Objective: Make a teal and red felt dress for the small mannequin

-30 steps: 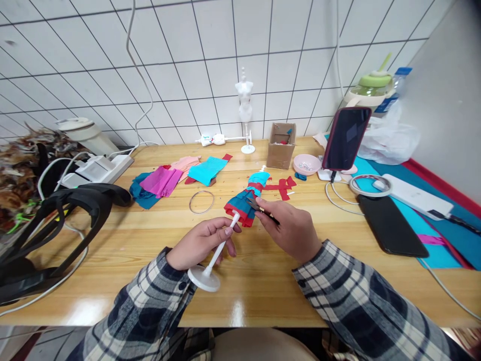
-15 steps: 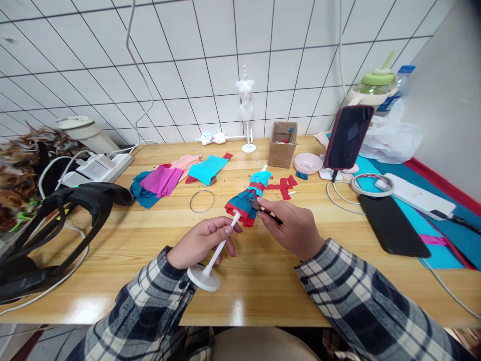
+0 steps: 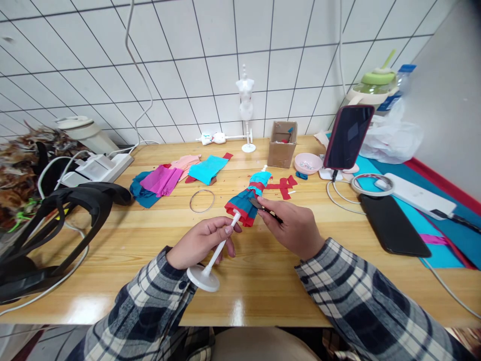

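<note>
A miniature dress-form mannequin lies tilted over the table, its white stand pole (image 3: 220, 250) pinched by my left hand (image 3: 205, 240). The round white base (image 3: 203, 279) points toward me. The mannequin wears a crepe-paper dress (image 3: 246, 200) with a light blue top, red waistband, dark blue skirt and red hem. In my right hand (image 3: 291, 223) is a pair of dark tweezers (image 3: 257, 203), gripped between thumb and fingers. Their tips touch or hover just over the right side of the skirt; I cannot tell which. Red paper scraps (image 3: 283, 187) lie just beyond the dress.
Blue, magenta and pink crepe paper (image 3: 161, 180) lies left of centre beside a thin ring (image 3: 202, 201). Behind stand another white mannequin (image 3: 246, 100), a cardboard box (image 3: 281, 150) and a pink bowl (image 3: 308, 164). Right are phones (image 3: 393, 223) and cables; left, a black headset (image 3: 56, 220).
The tweezer tips have come closer together, still at the skirt. My left hand and the mannequin stay nearly where they were.
</note>
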`<move>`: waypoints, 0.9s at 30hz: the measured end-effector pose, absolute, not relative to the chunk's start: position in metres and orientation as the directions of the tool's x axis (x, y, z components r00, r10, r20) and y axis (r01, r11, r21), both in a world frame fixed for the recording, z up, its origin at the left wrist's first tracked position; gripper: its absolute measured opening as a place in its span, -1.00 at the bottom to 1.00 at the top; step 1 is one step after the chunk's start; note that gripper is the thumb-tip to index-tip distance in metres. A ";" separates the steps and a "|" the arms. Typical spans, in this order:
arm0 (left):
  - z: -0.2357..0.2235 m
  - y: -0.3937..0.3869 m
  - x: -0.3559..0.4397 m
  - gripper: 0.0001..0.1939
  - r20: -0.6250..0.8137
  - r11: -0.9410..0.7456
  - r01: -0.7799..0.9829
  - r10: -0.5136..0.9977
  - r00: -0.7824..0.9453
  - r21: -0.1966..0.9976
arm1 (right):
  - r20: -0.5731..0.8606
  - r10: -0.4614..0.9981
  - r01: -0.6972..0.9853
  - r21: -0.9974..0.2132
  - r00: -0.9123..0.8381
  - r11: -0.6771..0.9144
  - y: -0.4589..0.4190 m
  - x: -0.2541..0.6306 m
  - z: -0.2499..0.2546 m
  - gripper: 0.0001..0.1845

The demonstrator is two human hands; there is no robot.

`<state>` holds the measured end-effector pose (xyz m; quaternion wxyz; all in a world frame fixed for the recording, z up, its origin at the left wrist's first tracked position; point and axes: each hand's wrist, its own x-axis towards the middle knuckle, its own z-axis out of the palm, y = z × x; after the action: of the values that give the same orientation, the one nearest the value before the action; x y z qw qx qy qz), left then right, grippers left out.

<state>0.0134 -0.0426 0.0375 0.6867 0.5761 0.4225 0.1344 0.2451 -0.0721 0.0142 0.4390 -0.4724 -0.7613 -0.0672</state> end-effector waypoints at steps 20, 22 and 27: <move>0.038 -0.042 0.014 -0.58 -0.430 0.292 0.318 0.668 0.607 0.902 | 0.719 0.673 0.789 -0.308 -0.173 0.532 -0.072 0.246 0.013 -0.75; 0.037 -0.042 0.014 -0.58 -0.433 0.293 0.321 0.668 0.606 0.901 | 0.719 0.673 0.790 -0.306 -0.173 0.531 -0.072 0.246 0.013 -0.75; 0.037 -0.042 0.013 -0.58 -0.429 0.299 0.309 0.673 0.603 0.903 | 0.722 0.670 0.788 -0.308 -0.172 0.533 -0.073 0.246 0.015 -0.75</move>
<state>0.0134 -0.0420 0.0368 0.6845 0.5770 0.4254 0.1328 0.2459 -0.0730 0.0146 0.4307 -0.4781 -0.7624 -0.0683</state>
